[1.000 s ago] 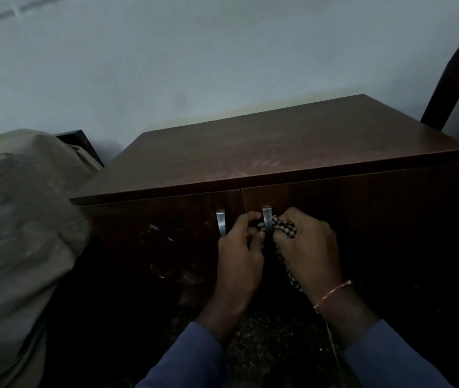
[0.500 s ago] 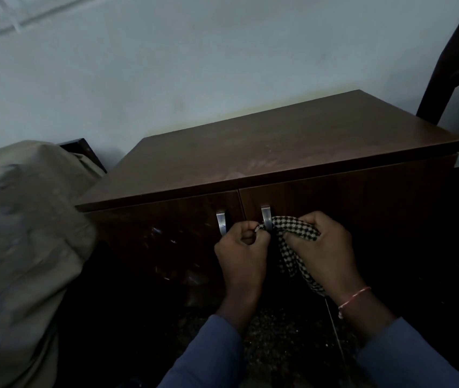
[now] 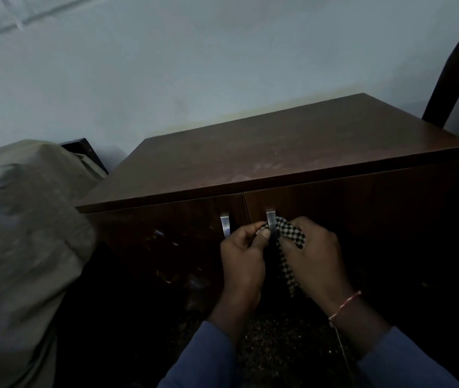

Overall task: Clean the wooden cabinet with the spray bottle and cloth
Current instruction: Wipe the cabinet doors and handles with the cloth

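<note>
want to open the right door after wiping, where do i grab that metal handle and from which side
Take the right door's handle on its straight vertical bar just below the curved top, the only bare part. It stands proud of the door beside the centre seam, so probably hook fingers behind it from the seam side. The checkered cloth is threaded behind it, held by the left hand and right hand; slide it out first.

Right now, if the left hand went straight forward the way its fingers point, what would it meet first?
Probably the right door handle: the left hand pinches the checked cloth right beside it. Behind that is the cabinet door. Depth is unclear in this dim view.
</note>
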The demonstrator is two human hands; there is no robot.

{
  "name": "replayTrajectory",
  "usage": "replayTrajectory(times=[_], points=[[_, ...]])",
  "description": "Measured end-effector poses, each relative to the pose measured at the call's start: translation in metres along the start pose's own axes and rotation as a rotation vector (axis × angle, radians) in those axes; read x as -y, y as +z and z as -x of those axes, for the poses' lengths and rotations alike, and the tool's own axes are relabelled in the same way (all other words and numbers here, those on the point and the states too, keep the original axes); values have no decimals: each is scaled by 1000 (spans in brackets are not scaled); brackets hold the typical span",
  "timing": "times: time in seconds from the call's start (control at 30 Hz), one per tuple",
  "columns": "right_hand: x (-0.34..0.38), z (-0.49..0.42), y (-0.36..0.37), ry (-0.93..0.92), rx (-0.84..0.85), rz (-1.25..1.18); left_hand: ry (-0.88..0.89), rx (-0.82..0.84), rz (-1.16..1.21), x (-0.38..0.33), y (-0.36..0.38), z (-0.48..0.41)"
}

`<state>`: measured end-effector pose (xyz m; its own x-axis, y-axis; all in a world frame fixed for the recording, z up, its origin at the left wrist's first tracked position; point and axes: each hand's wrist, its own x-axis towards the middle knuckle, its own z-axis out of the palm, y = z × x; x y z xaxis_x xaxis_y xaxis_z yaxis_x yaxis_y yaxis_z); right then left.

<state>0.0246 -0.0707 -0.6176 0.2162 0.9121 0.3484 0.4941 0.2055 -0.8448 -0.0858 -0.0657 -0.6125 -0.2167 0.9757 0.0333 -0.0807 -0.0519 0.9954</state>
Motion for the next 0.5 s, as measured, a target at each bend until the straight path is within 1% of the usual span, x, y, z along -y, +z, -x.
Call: replayTrajectory(times=[0.03,0.1,0.13,0.17,0.2,0.27,0.4,0.5], points=[[5,-5,-4,84,21,-99,-48,-3,56,-8,2,-1],[15,-14,-13,263,72,-409,-144,-38,115,-23,7,-6],[19,-16,-15,302,72,-508,-179,-60,121,-27,9,-9],[20,-15,-14,288,49,-502,-203,-79,124,-26,10,-10],[20,-13,-11,229,9,-429,-202,-88,135,-25,12,-9],[18,-3,-2,81,-68,-246,-123,-113,117,-17,14,-4],[-8,18,15,-185,-134,-18,227,-165,-109,13,12,4],[-33,22,21,-277,-118,74,427,-154,-239,34,3,1]])
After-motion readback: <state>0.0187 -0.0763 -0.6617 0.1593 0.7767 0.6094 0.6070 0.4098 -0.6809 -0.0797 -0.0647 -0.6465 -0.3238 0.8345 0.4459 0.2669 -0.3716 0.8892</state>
